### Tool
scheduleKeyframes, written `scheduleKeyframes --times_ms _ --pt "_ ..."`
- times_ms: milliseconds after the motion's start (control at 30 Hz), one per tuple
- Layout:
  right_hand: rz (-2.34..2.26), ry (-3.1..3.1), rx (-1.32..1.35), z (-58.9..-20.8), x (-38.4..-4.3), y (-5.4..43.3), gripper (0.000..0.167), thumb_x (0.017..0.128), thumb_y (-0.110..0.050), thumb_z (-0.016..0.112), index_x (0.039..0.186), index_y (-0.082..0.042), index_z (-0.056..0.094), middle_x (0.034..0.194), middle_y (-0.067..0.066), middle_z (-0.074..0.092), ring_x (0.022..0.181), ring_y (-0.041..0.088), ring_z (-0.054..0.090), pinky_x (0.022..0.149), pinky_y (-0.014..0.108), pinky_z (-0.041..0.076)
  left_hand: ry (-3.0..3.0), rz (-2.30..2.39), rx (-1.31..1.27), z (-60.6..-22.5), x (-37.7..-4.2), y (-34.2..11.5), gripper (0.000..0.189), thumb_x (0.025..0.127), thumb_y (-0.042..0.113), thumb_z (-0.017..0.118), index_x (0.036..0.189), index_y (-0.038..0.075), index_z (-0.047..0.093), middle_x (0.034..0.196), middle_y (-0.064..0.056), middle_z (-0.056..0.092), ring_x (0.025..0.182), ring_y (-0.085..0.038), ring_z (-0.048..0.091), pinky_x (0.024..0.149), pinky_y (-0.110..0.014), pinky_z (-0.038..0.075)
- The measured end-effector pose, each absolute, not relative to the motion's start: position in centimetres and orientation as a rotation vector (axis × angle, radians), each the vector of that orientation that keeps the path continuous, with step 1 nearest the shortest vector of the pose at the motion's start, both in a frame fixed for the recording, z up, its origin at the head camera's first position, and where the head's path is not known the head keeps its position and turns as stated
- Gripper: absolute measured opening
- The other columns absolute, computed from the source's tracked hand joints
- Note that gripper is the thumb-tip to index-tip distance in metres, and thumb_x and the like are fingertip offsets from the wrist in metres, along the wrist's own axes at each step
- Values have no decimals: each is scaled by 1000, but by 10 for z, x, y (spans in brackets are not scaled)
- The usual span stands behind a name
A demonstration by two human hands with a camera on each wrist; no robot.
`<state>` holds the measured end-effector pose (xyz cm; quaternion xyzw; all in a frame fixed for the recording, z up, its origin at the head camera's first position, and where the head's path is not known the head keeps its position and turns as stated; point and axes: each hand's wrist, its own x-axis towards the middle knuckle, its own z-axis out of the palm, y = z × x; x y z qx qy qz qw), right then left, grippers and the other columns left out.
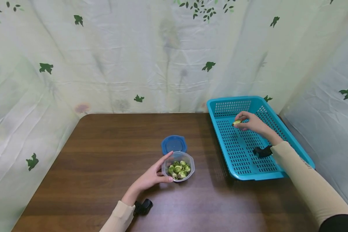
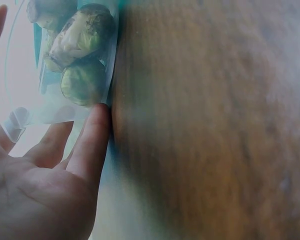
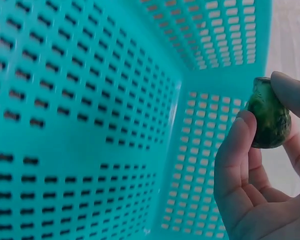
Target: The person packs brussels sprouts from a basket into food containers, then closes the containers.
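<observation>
A Brussels sprout (image 1: pixel 236 122) is pinched between the thumb and fingertips of my right hand (image 1: pixel 250 124), raised above a blue perforated plastic basket (image 1: pixel 235 175). The right wrist view shows that sprout (image 3: pixel 269 117) up close, green with a cut stem end. My left hand (image 1: pixel 152 177) holds a clear plastic container (image 1: pixel 192 167) from its left side, thumb near the front and index finger along the rim. Several Brussels sprouts (image 1: pixel 178 169) lie inside it. In the left wrist view, fingers (image 2: pixel 90 145) touch the container's wall, with sprouts (image 2: pixel 83 82) visible through it.
A blue lid (image 1: pixel 174 144) lies on the brown wooden table (image 1: pixel 110 145) just behind the container. The basket stands at the table's right side, near the white patterned curtain (image 1: pixel 150 58). Black wrist devices (image 1: pixel 145 207) sit on both wrists.
</observation>
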<state>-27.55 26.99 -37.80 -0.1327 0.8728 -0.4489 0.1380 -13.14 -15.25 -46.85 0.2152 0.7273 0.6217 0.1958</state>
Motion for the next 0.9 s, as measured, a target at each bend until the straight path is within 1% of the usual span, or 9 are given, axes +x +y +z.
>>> scheduleKeyframes --times_ms 167,367,400,467,567,633,767,833,900 --pt "-1373 2474 -409 -377 -268 260 35 94 -21 63 115 3 48 118 22 45 89 24 61 85 52 48 2030 1748 601 -468 -131 -153 88 86 8 71 155 20 17 156 -14 15 132 -35 35 92 -34 46" --pt "-1460 2407 -460 -374 -259 245 32 94 -18 63 113 3 48 118 21 46 89 22 63 81 38 53 2018 1752 601 -467 -131 -153 88 87 9 71 155 20 16 156 -14 15 131 -35 36 91 -31 47" --pt "-1473 2398 -473 -373 -258 242 32 94 -18 63 113 4 48 117 21 47 88 22 63 80 37 53 2016 1753 603 -467 -131 -152 88 87 9 71 155 20 16 156 -14 15 131 -35 36 91 -31 47" --pt "-1493 2378 -494 -370 -254 236 32 94 -17 63 113 4 48 115 21 47 88 23 63 82 40 53 2011 1756 606 -467 -131 -152 88 87 8 71 155 19 16 156 -15 16 131 -36 36 91 -32 47" --pt "-1511 2361 -514 -367 -249 228 30 94 -17 63 111 3 49 113 20 49 88 25 64 83 44 52 2011 1756 609 -467 -131 -152 88 87 8 71 155 18 16 156 -15 15 132 -36 35 92 -32 46" --pt "-1524 2343 -523 -366 -246 223 29 93 -16 63 111 3 50 112 20 50 90 31 63 84 47 51 2011 1756 610 -467 -131 -152 88 87 8 71 155 18 15 156 -15 15 132 -36 35 92 -32 46" --pt "-1543 2311 -562 -363 -238 213 27 93 -13 63 110 4 50 112 20 50 93 42 60 82 43 52 2009 1758 609 -467 -132 -152 88 87 8 71 155 18 15 156 -15 16 131 -36 35 90 -31 47" --pt "-1554 2293 -578 -361 -235 208 26 93 -11 62 110 4 50 113 21 49 92 42 59 81 42 53 2007 1760 610 -468 -132 -152 88 87 8 70 155 18 15 155 -16 17 131 -36 36 90 -31 47" --pt "-1556 2285 -591 -359 -231 203 25 93 -10 63 110 4 50 113 20 48 90 40 60 80 43 53 2008 1760 611 -468 -132 -152 88 87 8 70 155 18 15 155 -16 17 131 -36 36 89 -31 48"
